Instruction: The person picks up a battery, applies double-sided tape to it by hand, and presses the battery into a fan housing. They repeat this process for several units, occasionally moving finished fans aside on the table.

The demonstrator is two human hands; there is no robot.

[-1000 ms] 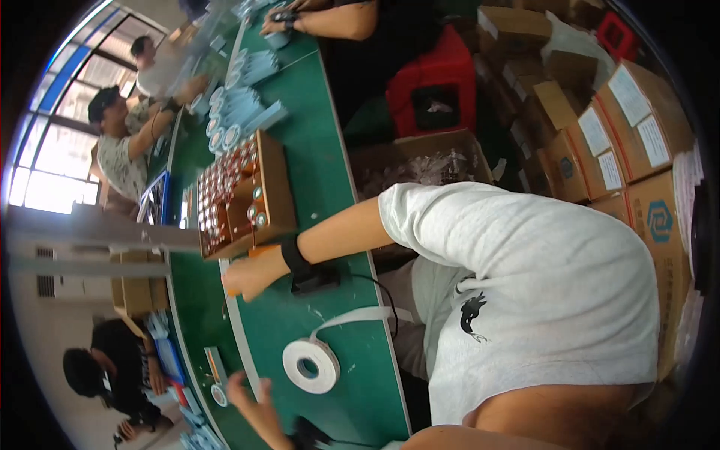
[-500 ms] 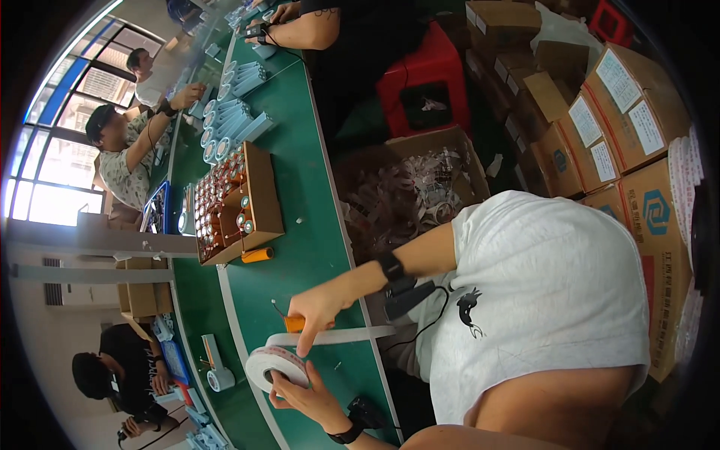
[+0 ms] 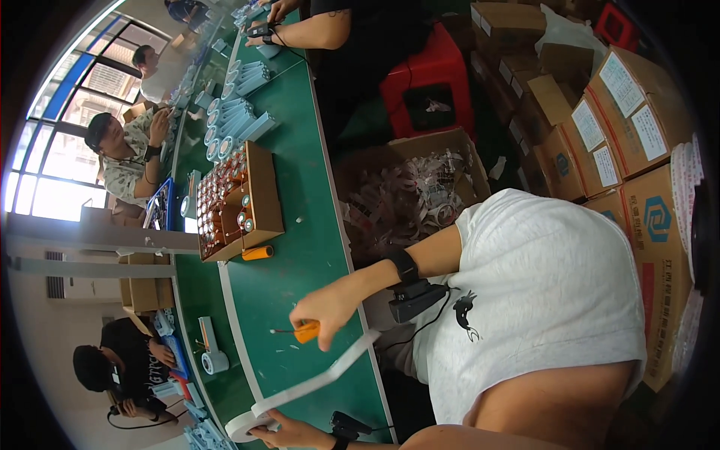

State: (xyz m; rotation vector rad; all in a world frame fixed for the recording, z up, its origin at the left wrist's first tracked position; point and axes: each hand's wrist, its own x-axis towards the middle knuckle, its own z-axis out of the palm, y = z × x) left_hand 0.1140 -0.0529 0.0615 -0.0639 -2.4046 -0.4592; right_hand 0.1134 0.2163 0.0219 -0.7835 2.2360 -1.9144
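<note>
My right hand (image 3: 330, 307) is closed around an orange cylindrical battery cell (image 3: 306, 332), with a thin wire lead sticking out toward the left. Below it, my left hand (image 3: 296, 433) grips a roll of white tape (image 3: 240, 427) by its side at the lower edge of the view. From the roll a loose white tape strip (image 3: 322, 377) slants up and right, ending near the bench edge below my right hand. The strip's backing and any contact with my right fingers cannot be made out.
On the green bench (image 3: 300, 225) stands a cardboard box (image 3: 262, 191) of battery cells, with another orange cell (image 3: 257, 253) beside it. Light-blue parts (image 3: 232, 124) lie farther up. A scrap carton (image 3: 472, 161) stands off the bench edge. Co-workers sit across the bench.
My left hand and the tape roll have moved down and left, leaving a longer strip stretched out. My right hand still holds the orange cell and has shifted slightly.
</note>
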